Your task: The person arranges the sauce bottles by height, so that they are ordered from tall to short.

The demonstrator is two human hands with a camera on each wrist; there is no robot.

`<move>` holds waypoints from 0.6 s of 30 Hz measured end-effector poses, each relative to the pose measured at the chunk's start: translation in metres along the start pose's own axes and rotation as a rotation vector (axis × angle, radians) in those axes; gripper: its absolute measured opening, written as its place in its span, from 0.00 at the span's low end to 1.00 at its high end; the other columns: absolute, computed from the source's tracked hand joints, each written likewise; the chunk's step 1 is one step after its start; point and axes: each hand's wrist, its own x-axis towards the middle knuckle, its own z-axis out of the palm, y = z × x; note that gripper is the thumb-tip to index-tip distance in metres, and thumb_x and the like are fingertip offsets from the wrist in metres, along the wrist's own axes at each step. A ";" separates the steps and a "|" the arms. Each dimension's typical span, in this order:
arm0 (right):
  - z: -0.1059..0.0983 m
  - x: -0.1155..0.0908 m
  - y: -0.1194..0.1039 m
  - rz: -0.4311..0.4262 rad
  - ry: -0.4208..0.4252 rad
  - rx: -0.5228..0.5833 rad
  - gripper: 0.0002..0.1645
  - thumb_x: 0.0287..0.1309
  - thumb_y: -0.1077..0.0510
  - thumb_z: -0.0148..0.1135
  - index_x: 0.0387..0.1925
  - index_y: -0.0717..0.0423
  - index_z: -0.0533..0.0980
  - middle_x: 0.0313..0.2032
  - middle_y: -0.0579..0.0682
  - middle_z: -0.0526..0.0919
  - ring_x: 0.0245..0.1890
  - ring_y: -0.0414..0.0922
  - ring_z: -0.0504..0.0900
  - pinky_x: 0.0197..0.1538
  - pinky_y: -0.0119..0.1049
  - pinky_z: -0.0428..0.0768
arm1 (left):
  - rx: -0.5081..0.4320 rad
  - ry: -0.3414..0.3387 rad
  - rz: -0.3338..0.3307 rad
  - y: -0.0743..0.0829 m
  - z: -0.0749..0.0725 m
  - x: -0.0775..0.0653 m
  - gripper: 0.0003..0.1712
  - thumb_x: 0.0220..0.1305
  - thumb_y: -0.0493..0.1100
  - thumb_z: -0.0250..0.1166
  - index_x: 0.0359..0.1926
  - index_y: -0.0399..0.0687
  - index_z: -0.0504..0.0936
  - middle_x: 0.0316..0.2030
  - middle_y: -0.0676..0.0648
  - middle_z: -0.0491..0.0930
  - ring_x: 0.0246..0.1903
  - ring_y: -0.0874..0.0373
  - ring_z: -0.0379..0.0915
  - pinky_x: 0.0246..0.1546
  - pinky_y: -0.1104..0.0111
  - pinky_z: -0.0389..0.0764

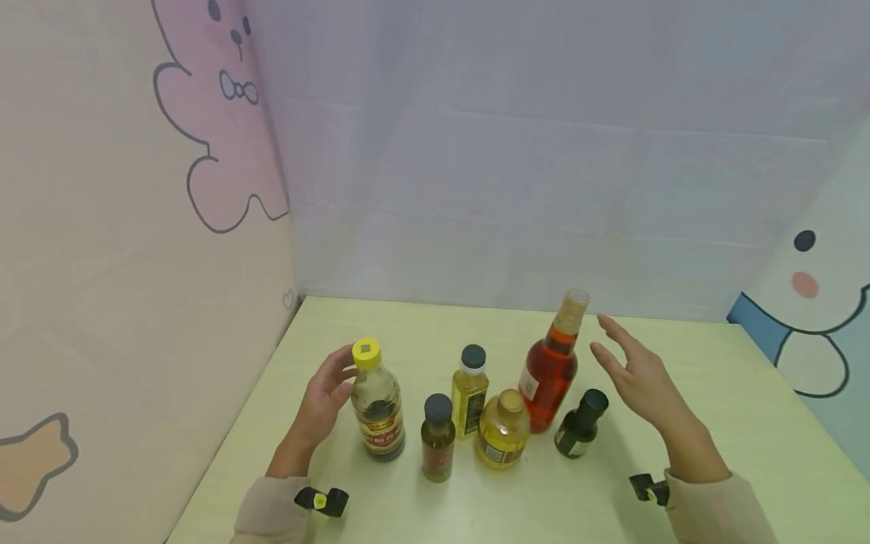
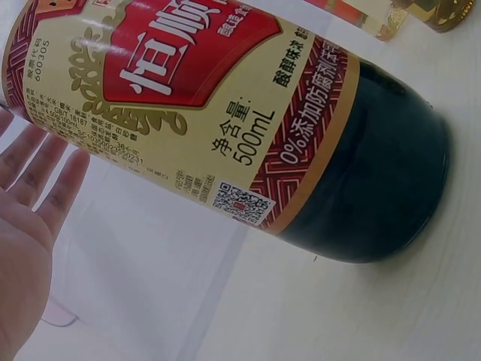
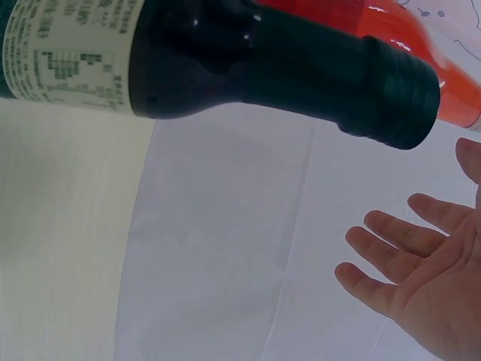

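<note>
My left hand is beside a vinegar bottle with a yellow cap, its fingers loosely extended near the bottle's neck. The left wrist view shows the bottle's red and cream label close up, with the hand at the left edge. On the other side, my right hand is held in the air with fingers spread, holding nothing. Nearest to it are a small dark bottle with a black cap and a tall bottle of red liquid. The dark bottle's neck crosses the right wrist view above the fingers.
Between the hands stand a small brown bottle, a square bottle of yellow oil and a round bottle with a gold cap. All are upright on the pale table. Printed cloth walls enclose the back and sides.
</note>
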 end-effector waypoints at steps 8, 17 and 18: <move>0.000 -0.002 -0.008 -0.029 0.021 0.037 0.36 0.74 0.47 0.48 0.73 0.61 0.54 0.66 0.70 0.63 0.64 0.71 0.59 0.57 0.71 0.61 | 0.024 0.005 -0.003 0.000 0.003 -0.003 0.29 0.71 0.41 0.57 0.65 0.25 0.62 0.57 0.50 0.71 0.58 0.61 0.67 0.55 0.73 0.70; 0.005 -0.004 -0.014 -0.089 0.057 0.079 0.33 0.73 0.51 0.50 0.72 0.61 0.57 0.66 0.65 0.66 0.61 0.68 0.65 0.55 0.71 0.63 | 0.000 -0.025 0.009 0.003 0.007 -0.007 0.31 0.71 0.46 0.60 0.66 0.34 0.64 0.59 0.53 0.70 0.59 0.61 0.67 0.57 0.72 0.68; 0.005 -0.004 -0.015 -0.092 0.057 0.085 0.33 0.73 0.51 0.51 0.72 0.61 0.57 0.65 0.65 0.66 0.61 0.68 0.66 0.55 0.71 0.64 | -0.001 -0.025 0.008 0.003 0.008 -0.008 0.31 0.70 0.46 0.60 0.66 0.32 0.63 0.59 0.53 0.70 0.59 0.62 0.67 0.57 0.73 0.68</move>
